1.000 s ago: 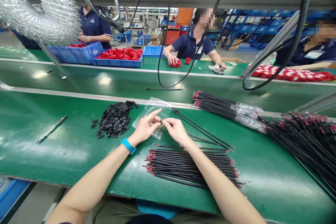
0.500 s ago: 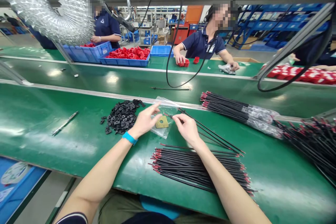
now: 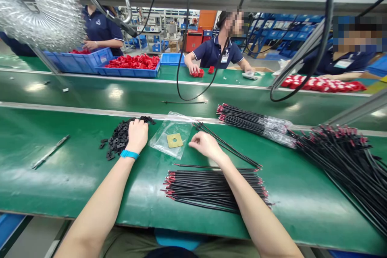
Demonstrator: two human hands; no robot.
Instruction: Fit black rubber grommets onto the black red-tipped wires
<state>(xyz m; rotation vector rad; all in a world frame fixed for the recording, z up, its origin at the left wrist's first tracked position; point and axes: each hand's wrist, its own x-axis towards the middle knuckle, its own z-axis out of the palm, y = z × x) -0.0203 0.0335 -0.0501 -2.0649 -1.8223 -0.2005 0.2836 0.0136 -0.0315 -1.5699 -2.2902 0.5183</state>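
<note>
My left hand [image 3: 138,134], with a blue wristband, is on the right side of a pile of small black parts [image 3: 120,135]; its fingers curl down and their tips are hidden. To its right lies a clear plastic bag [image 3: 157,139] with a yellow square piece [image 3: 178,140] that has a round hole. My right hand [image 3: 204,144] is just right of the bag, fingers closed, and whatever they pinch is too small to tell. Several black cables [image 3: 231,149] run beside that hand. Below it lies a bundle of black cables with red ends [image 3: 202,189], partly under my forearm.
A pen [image 3: 50,152] lies at the left. More cable bundles [image 3: 254,125] and a large cable heap [image 3: 341,157] are at the right. Across the bench are blue trays of red parts [image 3: 133,63] and several people. Black cables [image 3: 178,76] hang in front.
My left hand has moved left from the bag onto the black pile, its fingers now curled down. My right hand has drawn slightly away from the yellow piece. The view has shifted right.
</note>
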